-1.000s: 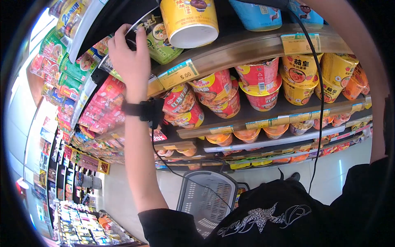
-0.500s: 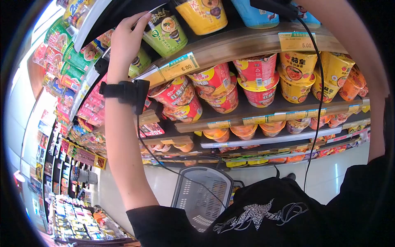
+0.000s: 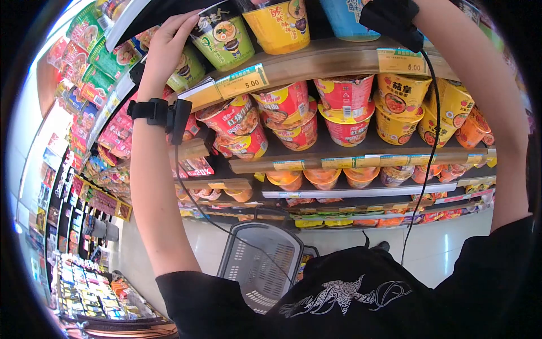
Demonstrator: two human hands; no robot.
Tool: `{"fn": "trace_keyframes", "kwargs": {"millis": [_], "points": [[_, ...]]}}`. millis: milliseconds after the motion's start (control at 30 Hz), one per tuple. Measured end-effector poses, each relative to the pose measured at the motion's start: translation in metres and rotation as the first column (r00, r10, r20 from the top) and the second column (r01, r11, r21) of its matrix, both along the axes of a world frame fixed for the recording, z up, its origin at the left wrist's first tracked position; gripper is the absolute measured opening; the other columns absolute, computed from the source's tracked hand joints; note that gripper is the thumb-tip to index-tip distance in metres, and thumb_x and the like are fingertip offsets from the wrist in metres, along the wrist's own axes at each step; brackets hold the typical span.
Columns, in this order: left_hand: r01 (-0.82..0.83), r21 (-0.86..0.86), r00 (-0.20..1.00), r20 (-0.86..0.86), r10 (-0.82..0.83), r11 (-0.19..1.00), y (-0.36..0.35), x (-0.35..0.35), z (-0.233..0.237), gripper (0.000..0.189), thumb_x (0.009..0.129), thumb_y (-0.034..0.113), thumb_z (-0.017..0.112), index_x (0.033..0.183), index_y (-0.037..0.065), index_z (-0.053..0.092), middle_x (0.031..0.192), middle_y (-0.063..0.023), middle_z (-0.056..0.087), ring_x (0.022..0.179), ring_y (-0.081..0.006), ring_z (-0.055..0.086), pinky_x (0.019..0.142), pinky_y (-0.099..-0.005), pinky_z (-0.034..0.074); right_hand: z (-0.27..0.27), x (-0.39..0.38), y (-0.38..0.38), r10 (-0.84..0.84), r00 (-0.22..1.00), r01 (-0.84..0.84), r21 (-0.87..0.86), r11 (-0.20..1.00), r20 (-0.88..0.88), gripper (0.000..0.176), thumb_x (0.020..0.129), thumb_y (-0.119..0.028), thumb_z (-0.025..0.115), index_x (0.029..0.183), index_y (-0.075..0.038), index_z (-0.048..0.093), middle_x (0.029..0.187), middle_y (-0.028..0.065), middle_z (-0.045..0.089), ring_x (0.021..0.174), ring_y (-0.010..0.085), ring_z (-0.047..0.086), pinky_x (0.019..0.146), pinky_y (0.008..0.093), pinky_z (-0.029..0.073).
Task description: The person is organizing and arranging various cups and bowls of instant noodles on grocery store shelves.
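My left hand [image 3: 171,37], with a black strap at the wrist, reaches to the upper shelf. Its fingers are stretched out, and the tips touch the left rim of a green instant noodle cup [image 3: 226,42] standing on the shelf. A second green cup [image 3: 187,70] stands below the hand. To the right is a yellow noodle cup [image 3: 279,28], with a small skin-coloured patch at its top edge that I cannot make out. A blue cup [image 3: 351,20] comes after it. My right arm rises to the shelf; its black wrist device [image 3: 393,21] shows, but the hand is beyond the top edge.
Red noodle cups [image 3: 345,93] and yellow ones [image 3: 402,96] are stacked on the shelf below. Price labels [image 3: 244,83] line the shelf edge. A grey shopping basket [image 3: 261,254] is at floor level. Black cables [image 3: 433,113] hang from both wrists.
The whole view has shifted slightly. More of the green and yellow cups shows, and my right wrist device sits lower in view. My left hand stays at the green cup.
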State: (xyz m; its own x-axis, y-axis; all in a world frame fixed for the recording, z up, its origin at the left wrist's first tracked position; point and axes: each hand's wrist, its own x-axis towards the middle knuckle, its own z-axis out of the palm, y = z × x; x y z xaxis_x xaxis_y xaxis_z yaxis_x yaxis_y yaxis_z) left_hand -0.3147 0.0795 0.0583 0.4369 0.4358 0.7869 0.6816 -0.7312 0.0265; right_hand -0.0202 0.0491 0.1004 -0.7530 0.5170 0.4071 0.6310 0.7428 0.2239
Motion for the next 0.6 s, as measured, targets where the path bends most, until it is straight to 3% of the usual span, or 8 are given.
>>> {"fn": "trace_keyframes", "kwargs": {"millis": [133,167,300,400,467,500,533,600], "points": [[-0.117,0.001,0.993,0.028,0.117,0.993,-0.005,0.003,-0.007,0.026,0.091,0.020,0.051,0.107,0.003,0.062,0.100,-0.0094,0.061,0.097,-0.0189,0.056,0.088,-0.0262,0.039,-0.016,0.000,-0.011,-0.032,0.998,0.022,0.199,0.980,0.048,0.043,0.082,-0.034,0.057,0.113,-0.005,0.054,0.098,0.0181,0.063,0.096,0.0329,0.060,0.091,0.0488,0.037],[-0.025,0.069,0.996,0.093,0.018,0.997,-0.009,0.013,-0.010,0.025,0.090,0.019,0.052,0.106,0.003,0.063,0.098,-0.0094,0.060,0.094,-0.0195,0.057,0.088,-0.0266,0.040,-0.019,0.000,-0.012,-0.028,0.998,0.017,0.224,0.975,0.048,0.042,0.082,-0.032,0.058,0.113,-0.005,0.053,0.096,0.0176,0.064,0.095,0.0324,0.060,0.090,0.0498,0.036],[-0.127,0.099,0.987,0.108,0.116,0.987,-0.019,0.022,-0.016,0.029,0.089,0.017,0.055,0.116,0.006,0.058,0.109,-0.0078,0.060,0.103,-0.0167,0.054,0.090,-0.0280,0.040,-0.038,-0.008,0.002,-0.033,0.998,0.051,0.382,0.923,-0.053,0.040,0.081,-0.029,0.059,0.110,-0.003,0.050,0.091,0.0169,0.062,0.092,0.0327,0.058,0.086,0.0457,0.038],[-0.256,0.461,0.958,0.240,0.159,0.850,-0.045,0.037,-0.042,0.032,0.084,0.018,0.060,0.114,0.007,0.059,0.106,-0.0112,0.057,0.103,-0.0218,0.052,0.091,-0.0313,0.038,-0.067,-0.007,0.002,0.325,0.897,-0.033,0.689,0.724,-0.298,0.045,0.079,-0.027,0.061,0.114,-0.003,0.049,0.108,0.0204,0.056,0.105,0.0329,0.052,0.090,0.0427,0.036],[-0.309,0.418,0.877,0.474,0.086,0.854,-0.073,0.044,-0.080,0.039,0.081,0.010,0.062,0.118,0.002,0.052,0.115,-0.0123,0.052,0.107,-0.0232,0.048,0.092,-0.0359,0.037,-0.086,-0.005,-0.031,0.364,0.840,-0.047,0.614,0.788,-0.402,0.047,0.079,-0.028,0.062,0.116,-0.003,0.048,0.118,0.0238,0.049,0.114,0.0336,0.046,0.092,0.0424,0.034],[-0.215,0.398,0.792,0.605,-0.079,0.892,-0.087,0.053,-0.107,0.040,0.086,0.006,0.055,0.123,-0.002,0.043,0.123,-0.0138,0.048,0.113,-0.0230,0.047,0.097,-0.0356,0.035,-0.105,-0.006,-0.043,0.439,0.779,-0.070,0.634,0.771,-0.448,0.040,0.075,-0.025,0.063,0.107,-0.004,0.054,0.106,0.0182,0.054,0.101,0.0307,0.051,0.085,0.0401,0.040],[-0.381,0.378,0.700,0.714,-0.004,0.844,-0.087,0.047,-0.138,0.045,0.086,0.002,0.053,0.126,-0.003,0.034,0.125,-0.0141,0.043,0.114,-0.0232,0.045,0.098,-0.0362,0.034,-0.129,-0.008,-0.051,0.512,0.708,-0.089,0.657,0.748,-0.486,0.033,0.071,-0.023,0.064,0.098,-0.005,0.061,0.095,0.0125,0.059,0.089,0.0279,0.057,0.078,0.0377,0.046],[-0.365,0.295,0.598,0.801,-0.020,0.883,-0.071,0.032,-0.200,0.065,0.082,0.007,0.061,0.133,0.000,0.021,0.133,-0.0173,0.031,0.122,-0.0274,0.034,0.104,-0.0404,0.026,-0.176,-0.012,-0.070,0.496,0.743,-0.333,0.395,0.856,-0.450,0.038,0.071,-0.016,0.064,0.106,-0.005,0.053,0.103,0.0123,0.053,0.097,0.0277,0.051,0.084,0.0392,0.041]]}}
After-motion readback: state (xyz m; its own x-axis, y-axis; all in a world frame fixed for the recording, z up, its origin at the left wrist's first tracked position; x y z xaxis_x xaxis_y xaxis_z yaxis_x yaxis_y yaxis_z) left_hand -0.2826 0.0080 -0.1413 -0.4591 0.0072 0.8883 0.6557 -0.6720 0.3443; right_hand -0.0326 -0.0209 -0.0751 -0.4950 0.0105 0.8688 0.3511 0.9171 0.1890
